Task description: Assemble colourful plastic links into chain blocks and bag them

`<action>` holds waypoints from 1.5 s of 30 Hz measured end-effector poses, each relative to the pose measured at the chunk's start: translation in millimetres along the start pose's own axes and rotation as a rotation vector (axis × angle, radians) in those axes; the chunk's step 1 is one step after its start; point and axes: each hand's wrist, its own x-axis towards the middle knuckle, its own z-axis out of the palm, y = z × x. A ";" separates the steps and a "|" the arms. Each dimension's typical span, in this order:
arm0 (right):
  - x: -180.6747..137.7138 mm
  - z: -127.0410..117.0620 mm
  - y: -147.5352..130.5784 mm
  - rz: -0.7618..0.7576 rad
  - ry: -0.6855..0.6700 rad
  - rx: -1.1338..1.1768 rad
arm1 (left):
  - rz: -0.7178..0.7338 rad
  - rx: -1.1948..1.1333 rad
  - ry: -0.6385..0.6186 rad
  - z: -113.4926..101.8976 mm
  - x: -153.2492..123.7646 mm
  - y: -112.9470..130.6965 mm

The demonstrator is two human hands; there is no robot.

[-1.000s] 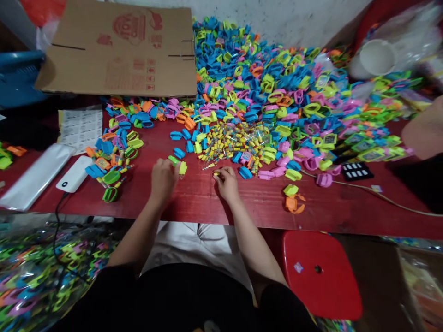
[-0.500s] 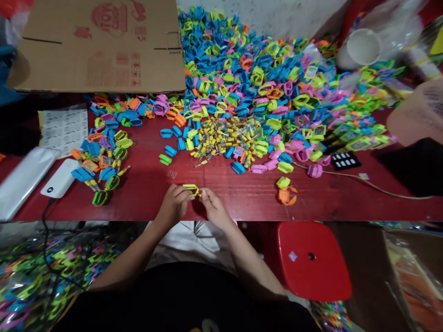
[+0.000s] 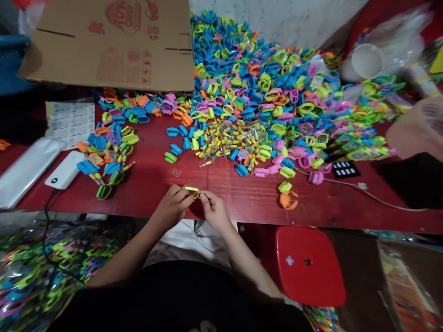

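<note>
My left hand (image 3: 172, 207) and my right hand (image 3: 212, 210) meet at the near edge of the red table (image 3: 242, 193). Both pinch a small yellow-green plastic ring piece (image 3: 192, 190) held between them just above the table. A mound of small yellow pieces (image 3: 228, 140) lies a short way beyond my hands. Behind it spreads a large heap of blue, green, pink and orange plastic rings (image 3: 270, 87).
A cardboard sheet (image 3: 110, 44) leans at the back left. A white power bank (image 3: 64, 169) with a cable, a clear bag (image 3: 27, 170) and a small cluster of rings (image 3: 105, 154) sit left. A red stool (image 3: 308, 265) stands right of my lap. A black tray (image 3: 346, 169) and a cord (image 3: 374, 196) lie right.
A second ago my hands reached forward picking pieces beside the yellow mound. They drew back to the table's near edge and now hold one yellow-green piece together.
</note>
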 end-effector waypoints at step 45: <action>13.4 41.5 24.8 0.006 0.046 0.084 | -1.117 -1.100 0.343 54.6 -4.6 4.6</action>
